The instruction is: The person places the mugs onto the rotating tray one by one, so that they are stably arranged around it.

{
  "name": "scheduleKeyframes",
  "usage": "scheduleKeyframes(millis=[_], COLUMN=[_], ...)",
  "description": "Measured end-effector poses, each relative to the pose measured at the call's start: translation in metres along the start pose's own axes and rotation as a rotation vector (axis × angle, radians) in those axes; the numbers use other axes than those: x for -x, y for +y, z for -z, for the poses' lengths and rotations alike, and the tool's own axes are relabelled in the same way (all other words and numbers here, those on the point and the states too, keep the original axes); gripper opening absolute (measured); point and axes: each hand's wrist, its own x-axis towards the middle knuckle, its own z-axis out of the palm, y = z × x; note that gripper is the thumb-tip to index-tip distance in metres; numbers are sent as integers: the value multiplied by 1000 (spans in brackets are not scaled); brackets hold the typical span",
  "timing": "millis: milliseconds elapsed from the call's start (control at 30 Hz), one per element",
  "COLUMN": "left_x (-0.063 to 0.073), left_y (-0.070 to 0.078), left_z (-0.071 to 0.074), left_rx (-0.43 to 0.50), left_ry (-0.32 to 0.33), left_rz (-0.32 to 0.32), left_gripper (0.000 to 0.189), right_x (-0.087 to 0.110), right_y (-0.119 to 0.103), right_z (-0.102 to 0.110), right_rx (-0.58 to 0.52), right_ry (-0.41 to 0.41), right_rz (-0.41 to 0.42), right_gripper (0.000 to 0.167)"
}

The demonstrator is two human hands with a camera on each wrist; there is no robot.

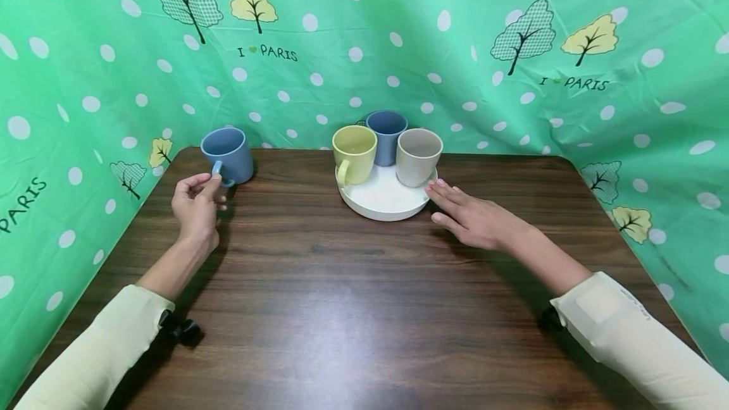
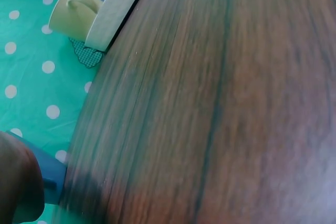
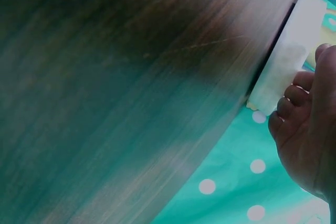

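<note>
At the table's far left a blue mug [image 1: 235,160] has its handle facing me. My left hand [image 1: 196,207] is at that handle, thumb and fingers pinching it; in the left wrist view a dark, blurred part of the hand covers some of the mug [image 2: 50,174]. A round white tray [image 1: 384,207] carries a yellow mug [image 1: 359,160], a second blue mug [image 1: 386,147] and a light grey mug [image 1: 418,160]. My right hand [image 1: 478,217] has its fingers extended at the tray's right rim, close beside the grey mug. Whether the fingertips touch the mug cannot be told.
The dark wooden table [image 1: 342,309] ends at the back against a green dotted curtain [image 1: 319,93], which also hangs along both sides. A small black object [image 1: 185,332] shows beside the left sleeve's cuff.
</note>
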Motion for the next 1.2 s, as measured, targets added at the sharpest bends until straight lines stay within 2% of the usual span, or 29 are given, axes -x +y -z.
scheduleKeyframes(millis=[367, 900, 1200], left_x=[-5, -12, -17], left_y=[-2, -3, 0], left_z=[4, 4, 4], left_rx=[-60, -53, -73], left_ry=[-85, -141, -234], left_rz=[101, 105, 128], left_gripper=[18, 18, 28], right_x=[2, 1, 1], right_y=[-1, -2, -2], right_z=[-1, 2, 2], right_rx=[-9, -6, -12], right_ry=[-6, -4, -5], right_rz=[3, 8, 4], right_gripper=[69, 68, 68])
